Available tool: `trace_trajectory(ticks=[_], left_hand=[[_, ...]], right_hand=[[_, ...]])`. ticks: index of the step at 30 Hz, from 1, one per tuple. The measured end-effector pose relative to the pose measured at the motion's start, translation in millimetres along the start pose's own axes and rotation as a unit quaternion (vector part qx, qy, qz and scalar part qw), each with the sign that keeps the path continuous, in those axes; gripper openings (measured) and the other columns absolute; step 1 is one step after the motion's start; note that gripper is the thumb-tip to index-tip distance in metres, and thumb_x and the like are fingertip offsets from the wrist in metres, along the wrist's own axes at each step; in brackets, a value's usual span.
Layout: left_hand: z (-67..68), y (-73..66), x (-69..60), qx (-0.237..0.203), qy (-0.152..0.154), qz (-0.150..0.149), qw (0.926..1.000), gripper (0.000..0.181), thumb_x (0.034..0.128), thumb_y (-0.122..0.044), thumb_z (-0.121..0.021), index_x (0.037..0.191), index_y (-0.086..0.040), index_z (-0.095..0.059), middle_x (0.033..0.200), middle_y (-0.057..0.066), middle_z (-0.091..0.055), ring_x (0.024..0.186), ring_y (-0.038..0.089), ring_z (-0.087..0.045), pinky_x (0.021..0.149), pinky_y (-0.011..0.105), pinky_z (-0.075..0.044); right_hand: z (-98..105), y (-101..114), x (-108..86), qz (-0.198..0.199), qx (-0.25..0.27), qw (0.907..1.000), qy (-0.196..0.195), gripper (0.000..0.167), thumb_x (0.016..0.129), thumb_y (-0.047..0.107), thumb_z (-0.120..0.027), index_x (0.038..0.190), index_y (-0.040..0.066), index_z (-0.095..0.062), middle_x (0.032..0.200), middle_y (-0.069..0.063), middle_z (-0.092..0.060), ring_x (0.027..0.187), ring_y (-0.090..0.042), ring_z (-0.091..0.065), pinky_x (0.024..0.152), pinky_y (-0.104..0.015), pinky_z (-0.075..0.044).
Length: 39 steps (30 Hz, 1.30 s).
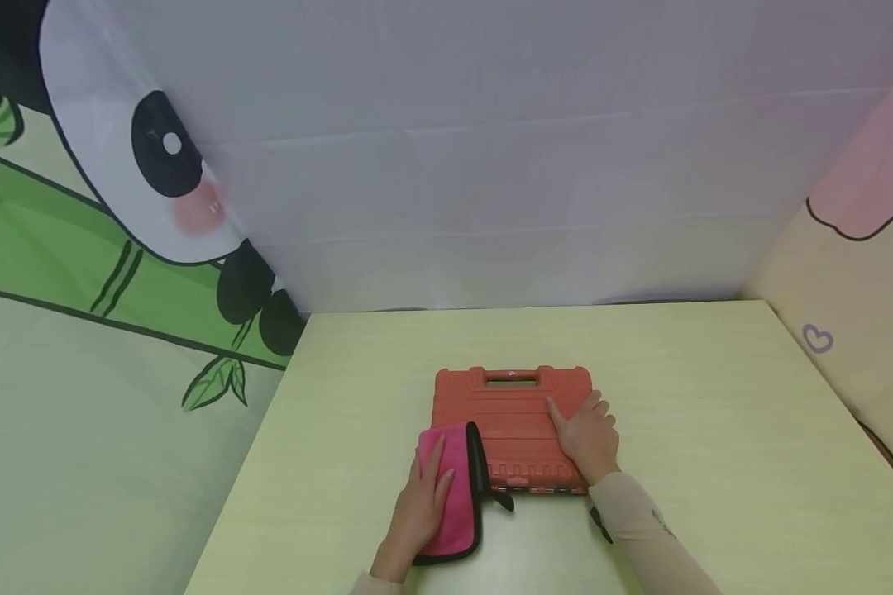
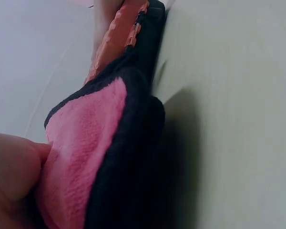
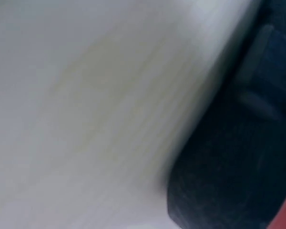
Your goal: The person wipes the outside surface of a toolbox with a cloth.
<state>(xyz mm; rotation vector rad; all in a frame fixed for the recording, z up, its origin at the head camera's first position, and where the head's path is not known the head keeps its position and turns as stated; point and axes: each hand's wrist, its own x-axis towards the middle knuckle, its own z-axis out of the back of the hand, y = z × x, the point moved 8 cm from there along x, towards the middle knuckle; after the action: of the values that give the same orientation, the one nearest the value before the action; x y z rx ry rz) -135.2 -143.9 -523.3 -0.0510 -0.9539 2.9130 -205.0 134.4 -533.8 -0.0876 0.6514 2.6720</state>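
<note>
An orange-red plastic carrying case [image 1: 506, 426] with a dark lower half lies flat on the table, its handle at the far side. My left hand [image 1: 417, 508] holds a folded pink cloth [image 1: 457, 504] with black edging over the case's near left corner. In the left wrist view, the thumb presses the plush pink cloth [image 2: 81, 138], which casts a shadow on the table. At the case's right side, my right hand [image 1: 589, 438] grips the edge, thumb on top. Its fingertips are partly hidden. The right wrist view shows the dark side of the case [image 3: 224, 176].
The pale yellow table [image 1: 714, 397] reaches back to a light grey fabric wall [image 1: 491, 190]. Printed cartoon fabric [image 1: 67, 223] hangs on the left, and a beige panel [image 1: 848, 330] stands along the right edge.
</note>
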Motion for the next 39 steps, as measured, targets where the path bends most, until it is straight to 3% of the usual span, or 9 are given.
trace_trajectory(ticks=[3,8,13,17,24,28,34,39], left_hand=[[-0.4,-0.9,9.1,0.001,-0.003,-0.017,0.9999,0.052,0.0965,-0.033,-0.043,0.145,-0.021,-0.029,0.142,0.030,-0.031,0.099,0.048,-0.058,0.080,0.055,-0.048],[-1.9,0.8,33.0,-0.006,0.015,-0.019,0.9997,0.050,0.0975,-0.033,-0.040,0.145,-0.021,-0.029,0.144,0.029,-0.028,0.100,0.048,-0.057,0.082,0.057,-0.046],[-4.9,-1.3,68.6,0.002,0.048,-0.009,0.9988,0.051,0.0982,-0.031,-0.038,0.146,-0.017,-0.026,0.143,0.031,-0.029,0.120,0.050,-0.043,0.090,0.059,-0.041],[-6.8,-4.0,99.3,0.009,0.061,0.006,0.9981,0.053,0.0985,-0.030,-0.037,0.147,-0.016,-0.020,0.140,0.034,-0.031,0.121,0.051,-0.041,0.092,0.058,-0.041],[-2.3,-0.8,134.5,0.010,0.034,0.000,0.9994,0.053,0.0987,-0.030,-0.037,0.147,-0.017,-0.020,0.136,0.032,-0.037,0.116,0.048,-0.048,0.092,0.056,-0.042],[-0.7,3.9,138.5,-0.012,0.007,-0.006,0.9999,0.052,0.0984,-0.030,-0.038,0.146,-0.015,-0.024,0.136,0.029,-0.040,0.119,0.045,-0.047,0.094,0.055,-0.041],[1.6,9.8,131.0,-0.060,-0.022,-0.005,0.9979,0.051,0.0974,-0.030,-0.040,0.144,-0.014,-0.029,0.137,0.027,-0.039,0.123,0.044,-0.043,0.098,0.057,-0.037],[0.0,13.2,124.0,-0.077,-0.013,0.006,0.9969,0.056,0.0956,-0.034,-0.044,0.145,-0.016,-0.026,0.141,0.027,-0.034,0.125,0.045,-0.040,0.098,0.058,-0.035]], right_hand=[[-1.6,-1.8,1.3,0.002,-0.001,1.0000,0.001,0.096,0.086,0.064,-0.037,0.135,-0.016,-0.016,0.117,-0.034,-0.041,0.095,-0.044,-0.049,0.069,-0.051,-0.048],[-4.6,-3.2,2.9,0.012,0.001,0.9999,-0.003,0.096,0.086,0.064,-0.037,0.135,-0.015,-0.016,0.119,-0.034,-0.041,0.095,-0.044,-0.050,0.068,-0.051,-0.048],[-4.3,-4.1,2.8,0.016,-0.003,0.9998,-0.011,0.096,0.086,0.064,-0.038,0.134,-0.015,-0.017,0.119,-0.034,-0.041,0.094,-0.045,-0.051,0.068,-0.051,-0.048],[-4.3,-5.2,3.0,0.014,-0.002,0.9999,-0.008,0.097,0.086,0.065,-0.036,0.136,-0.015,-0.016,0.122,-0.034,-0.040,0.098,-0.045,-0.051,0.071,-0.052,-0.048],[-7.2,-2.3,2.0,0.013,0.006,0.9999,-0.005,0.098,0.085,0.066,-0.035,0.137,-0.015,-0.015,0.123,-0.035,-0.040,0.099,-0.045,-0.051,0.072,-0.053,-0.048],[-9.6,-1.0,-2.8,0.005,0.010,0.9999,-0.003,0.097,0.086,0.066,-0.034,0.137,-0.015,-0.015,0.123,-0.034,-0.040,0.101,-0.045,-0.050,0.072,-0.053,-0.048],[-9.8,0.9,-8.6,-0.007,0.008,0.9998,-0.016,0.095,0.086,0.065,-0.037,0.135,-0.014,-0.018,0.117,-0.032,-0.043,0.095,-0.042,-0.051,0.068,-0.051,-0.049],[-7.8,0.4,-11.4,-0.014,0.008,0.9995,-0.026,0.093,0.086,0.064,-0.039,0.134,-0.014,-0.019,0.112,-0.031,-0.044,0.092,-0.041,-0.050,0.065,-0.050,-0.049]])
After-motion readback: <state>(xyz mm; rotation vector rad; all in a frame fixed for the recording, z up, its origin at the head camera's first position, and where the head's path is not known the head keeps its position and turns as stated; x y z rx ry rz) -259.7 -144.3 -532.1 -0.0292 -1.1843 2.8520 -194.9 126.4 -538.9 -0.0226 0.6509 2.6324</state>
